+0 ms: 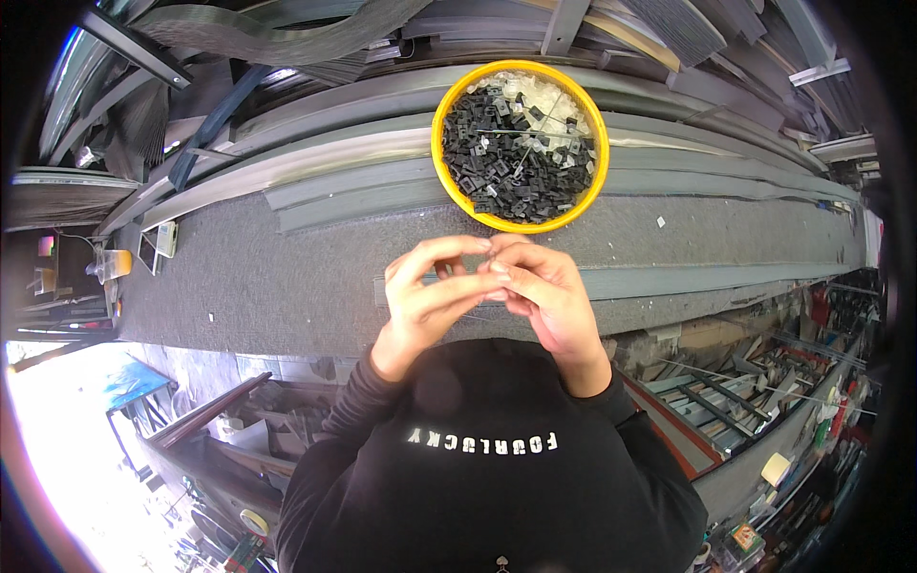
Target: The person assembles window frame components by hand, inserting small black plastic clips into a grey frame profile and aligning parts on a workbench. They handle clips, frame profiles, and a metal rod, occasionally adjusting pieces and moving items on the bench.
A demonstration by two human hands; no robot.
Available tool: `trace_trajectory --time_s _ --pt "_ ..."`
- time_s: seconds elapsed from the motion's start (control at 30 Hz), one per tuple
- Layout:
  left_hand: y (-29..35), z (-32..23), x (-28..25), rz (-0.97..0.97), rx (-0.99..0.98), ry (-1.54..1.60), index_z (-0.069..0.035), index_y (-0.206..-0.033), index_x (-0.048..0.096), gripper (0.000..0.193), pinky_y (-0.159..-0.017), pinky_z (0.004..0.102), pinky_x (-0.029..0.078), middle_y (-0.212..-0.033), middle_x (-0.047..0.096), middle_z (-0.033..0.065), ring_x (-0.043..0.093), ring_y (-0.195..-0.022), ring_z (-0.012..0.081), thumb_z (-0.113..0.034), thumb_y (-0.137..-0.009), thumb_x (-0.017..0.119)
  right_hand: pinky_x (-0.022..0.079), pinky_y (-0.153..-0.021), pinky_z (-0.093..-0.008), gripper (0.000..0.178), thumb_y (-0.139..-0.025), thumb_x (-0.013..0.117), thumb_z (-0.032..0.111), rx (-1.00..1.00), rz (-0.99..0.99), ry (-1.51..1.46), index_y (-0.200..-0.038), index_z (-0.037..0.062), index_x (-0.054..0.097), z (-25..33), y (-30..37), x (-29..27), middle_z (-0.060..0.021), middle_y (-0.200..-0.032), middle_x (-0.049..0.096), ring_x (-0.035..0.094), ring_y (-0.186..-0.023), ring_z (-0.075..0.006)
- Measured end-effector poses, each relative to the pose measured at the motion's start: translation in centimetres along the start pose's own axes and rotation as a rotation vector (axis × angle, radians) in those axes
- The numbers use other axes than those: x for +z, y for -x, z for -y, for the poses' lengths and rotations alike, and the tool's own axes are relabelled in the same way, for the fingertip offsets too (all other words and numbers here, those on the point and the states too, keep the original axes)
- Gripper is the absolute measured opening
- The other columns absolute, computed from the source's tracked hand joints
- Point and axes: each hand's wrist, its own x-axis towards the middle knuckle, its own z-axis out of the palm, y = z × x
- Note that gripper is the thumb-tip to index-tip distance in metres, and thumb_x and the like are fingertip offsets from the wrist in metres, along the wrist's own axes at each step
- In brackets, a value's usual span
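Note:
My left hand and my right hand meet in front of my chest, over the carpeted bench. Thumbs and fingers of both are pinched together at the tips. Whatever they hold between them is too small and too covered by fingers to make out. Just beyond the hands stands a round yellow-rimmed tub. Many small black plastic pieces fill most of it, and clear whitish pieces lie at its far right side. A few thin rods rest across the pieces.
Long grey metal profiles lie along the back of the grey carpeted bench. Another profile runs along its right part. Curved bundles of strips are stacked behind. A small pale device sits at the left, near a yellowish container.

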Motion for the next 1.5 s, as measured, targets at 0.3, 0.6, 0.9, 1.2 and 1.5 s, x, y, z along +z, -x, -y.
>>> trace_trajectory --time_s 0.3,0.6,0.9,1.2,1.5 --pt "-1.4 0.6 -3.2 0.363 -0.029 -0.104 -0.017 -0.084 0.076 0.012 -0.065 0.0288 0.053 -0.102 0.070 0.0006 0.064 -0.078 0.0173 -0.014 -0.073 0.077 0.035 -0.043 -0.0180 0.014 -0.102 0.047 0.018 0.336 0.141 -0.038 -0.096 0.0057 0.050 0.3 0.5 -0.7 -0.0008 -0.076 0.057 0.050 -0.051 -0.0065" --pt "1.4 1.2 -1.0 0.233 -1.164 1.225 -0.004 -0.090 0.066 0.029 -0.087 0.0296 0.040 -0.110 0.056 0.0039 0.051 -0.100 0.0140 -0.033 -0.095 0.065 0.030 -0.052 -0.0177 0.011 -0.096 0.063 0.010 -0.090 0.013 0.177 -0.089 0.0024 0.059 -0.3 0.8 1.0 0.0030 -0.074 0.055 0.042 -0.059 -0.0011" --pt "0.8 0.3 -2.2 0.197 -0.856 0.633 0.001 -0.085 0.072 0.017 -0.084 0.0276 0.046 -0.104 0.062 0.0070 0.059 -0.091 0.0114 -0.013 -0.092 0.067 0.032 -0.052 -0.0208 0.008 -0.089 0.068 0.000 -0.127 -0.031 0.479 -0.084 0.0012 0.061 0.5 1.2 1.3 0.0058 -0.066 0.051 0.041 -0.058 -0.0010" --pt "0.3 -1.1 -2.2 0.139 -1.003 0.473 0.002 -0.090 0.074 0.018 -0.078 0.0269 0.052 -0.085 0.074 0.0076 0.066 -0.082 0.0103 -0.015 -0.092 0.070 0.033 -0.050 -0.0223 0.012 -0.083 0.071 0.001 -0.437 -0.079 0.879 -0.090 0.0015 0.062 0.2 1.0 1.8 0.0005 -0.066 0.048 0.040 -0.055 -0.0049" --pt "-0.2 -2.0 -1.9 0.133 -0.800 0.438 0.003 -0.091 0.072 0.015 -0.072 0.0250 0.049 -0.086 0.072 0.0089 0.064 -0.079 0.0112 -0.011 -0.094 0.066 0.032 -0.056 -0.0185 0.018 -0.091 0.067 0.001 0.018 -0.082 0.076 -0.109 -0.0010 0.066 0.3 0.7 1.0 0.0070 -0.068 0.054 0.042 -0.062 0.0008"
